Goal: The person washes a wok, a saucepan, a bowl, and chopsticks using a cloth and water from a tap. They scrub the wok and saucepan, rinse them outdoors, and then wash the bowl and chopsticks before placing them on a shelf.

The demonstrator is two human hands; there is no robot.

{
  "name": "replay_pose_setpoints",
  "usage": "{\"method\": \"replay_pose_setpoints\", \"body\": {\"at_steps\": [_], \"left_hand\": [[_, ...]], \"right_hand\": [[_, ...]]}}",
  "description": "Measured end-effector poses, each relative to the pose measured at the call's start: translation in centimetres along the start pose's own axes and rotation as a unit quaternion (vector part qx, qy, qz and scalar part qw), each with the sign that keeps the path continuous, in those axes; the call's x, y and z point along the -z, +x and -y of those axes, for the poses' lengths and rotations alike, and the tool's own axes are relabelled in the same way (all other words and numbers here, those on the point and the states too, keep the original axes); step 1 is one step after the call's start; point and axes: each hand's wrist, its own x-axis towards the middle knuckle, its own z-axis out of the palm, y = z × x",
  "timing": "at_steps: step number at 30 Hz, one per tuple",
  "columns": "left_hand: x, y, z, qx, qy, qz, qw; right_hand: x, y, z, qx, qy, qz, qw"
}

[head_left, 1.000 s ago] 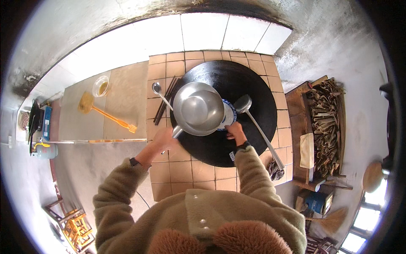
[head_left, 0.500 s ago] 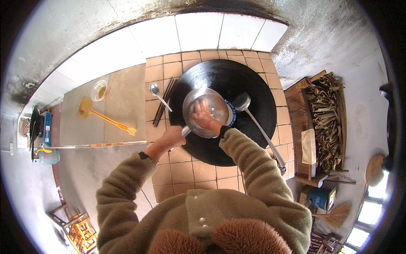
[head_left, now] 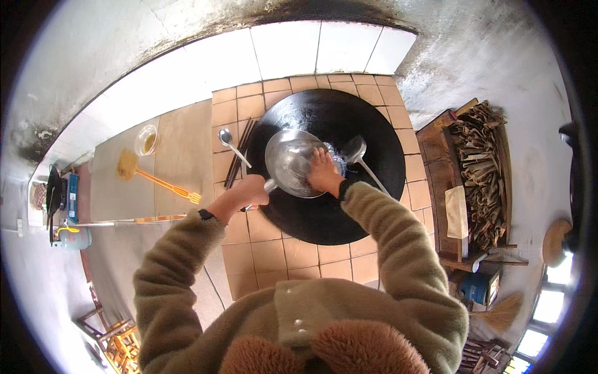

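Two sections make up the worktop [head_left: 240, 274]: tan square tiles around a big black wok [head_left: 336, 227], and a smooth beige slab [head_left: 180, 134] off to the left. White tiles [head_left: 283, 53] line the wall behind, sooty streaks above them. On that slab, a clear bowl [head_left: 147, 140] with something yellowish inside, and right below it a yellow skimmer [head_left: 128, 166] with a fork-shaped end. Over on the tan tiles, a small spoon [head_left: 225, 138] beside dark chopsticks [head_left: 240, 156].

Out to the right, a wooden crate [head_left: 430, 162] packed with dry brown strips [head_left: 479, 181], a straw broom [head_left: 503, 310] lower down, bright window panes [head_left: 549, 308] at the edge. Pale marks on the blue tin [head_left: 476, 287] near the broom, too small to read!

And the main event: a pan [head_left: 288, 156], silvery, round and deep, shining inside, held over the wok. Left hand [head_left: 249, 192] wrapped tightly around its handle; right hand [head_left: 322, 171] open, fingers extended at the pan's right side, though contact is hard to judge. Peeking out alongside, a blue-and-white dish [head_left: 339, 161], mostly hidden, and next to that a metal ladle [head_left: 355, 149].
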Motion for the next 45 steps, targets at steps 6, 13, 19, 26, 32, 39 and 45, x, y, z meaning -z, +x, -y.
{"method": "replay_pose_setpoints", "body": {"at_steps": [6,13,19,26,32,39,45], "left_hand": [[0.5,0.3,-2.4,-0.022,0.057,-0.012,0.998],[0.9,0.7,-0.4,-0.001,0.072,-0.117,0.991],[-0.9,0.6,-0.4,0.002,0.036,-0.181,0.983],[-2.3,0.5,0.1,-0.033,-0.02,-0.243,0.969],[-4.1,0.6,0.5,-0.042,-0.06,-0.262,0.962],[-5.8,0.9,0.9,-0.015,-0.096,-0.294,0.951],[-7.0,1.3,0.8,-0.005,-0.121,-0.346,0.93]], "right_hand": [[0.4,6.6,3.7,0.017,0.425,0.112,0.898],[8.0,-0.4,4.0,0.084,0.552,0.158,0.814],[6.3,-1.2,4.7,0.043,0.472,0.029,0.88],[6.8,0.1,6.4,-0.061,0.501,-0.102,0.857],[8.7,0.3,5.7,-0.039,0.491,-0.19,0.849],[8.6,0.3,5.4,-0.039,0.489,-0.171,0.854],[7.4,-0.1,4.4,-0.031,0.484,-0.121,0.866]]}}
